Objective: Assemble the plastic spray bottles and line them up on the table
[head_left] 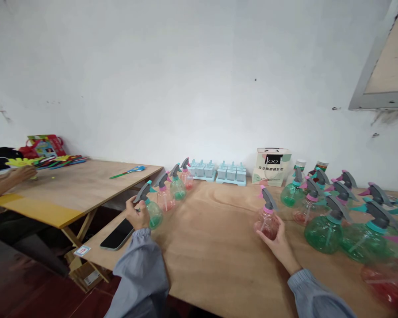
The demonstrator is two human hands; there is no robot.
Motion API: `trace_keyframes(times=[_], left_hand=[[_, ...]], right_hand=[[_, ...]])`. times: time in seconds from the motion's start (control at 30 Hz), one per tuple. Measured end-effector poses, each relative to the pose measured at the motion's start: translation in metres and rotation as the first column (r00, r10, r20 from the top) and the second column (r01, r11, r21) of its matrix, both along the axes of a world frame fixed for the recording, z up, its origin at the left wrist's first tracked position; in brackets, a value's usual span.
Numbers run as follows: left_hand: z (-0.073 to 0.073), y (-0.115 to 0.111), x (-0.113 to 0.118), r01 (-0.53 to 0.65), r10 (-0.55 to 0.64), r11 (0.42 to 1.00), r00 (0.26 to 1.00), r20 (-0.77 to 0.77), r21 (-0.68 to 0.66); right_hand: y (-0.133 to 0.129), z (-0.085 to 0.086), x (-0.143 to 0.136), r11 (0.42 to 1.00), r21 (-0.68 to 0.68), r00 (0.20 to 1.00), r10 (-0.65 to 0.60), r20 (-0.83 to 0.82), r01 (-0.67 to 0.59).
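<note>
Gripped pink bottle [265,219] round its belly with right hand [274,238], apparently for steadiness, and rested left hand [138,214], well apart, at top of green bottle [155,214] (couldn't tell if clasped).

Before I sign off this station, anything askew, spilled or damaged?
No spill visible, and no spray bottle looks toppled. Only oddities: the phone lies near the table's left edge, so might get knocked, and the wall has a dark stain at upper right.

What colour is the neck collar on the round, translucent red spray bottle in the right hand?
Pink; the neck collar shows best in the head view.
</note>
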State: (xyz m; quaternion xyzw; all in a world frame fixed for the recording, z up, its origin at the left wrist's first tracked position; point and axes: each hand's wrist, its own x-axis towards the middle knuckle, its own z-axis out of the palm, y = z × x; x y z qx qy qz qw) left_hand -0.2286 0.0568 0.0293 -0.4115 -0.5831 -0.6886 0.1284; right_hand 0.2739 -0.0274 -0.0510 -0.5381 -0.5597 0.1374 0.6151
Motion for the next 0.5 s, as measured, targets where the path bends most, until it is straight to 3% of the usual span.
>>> trace_keyframes(times=[0.5], left_hand=[[-0.0012, 0.0013, 0.0016, 0.102, -0.1, 0.995, 0.991, 0.085, -0.024]], right_hand=[[-0.0058, 0.0081, -0.0036, 1.0, -0.018, 1.0, 0.003, 0.005, -0.003]])
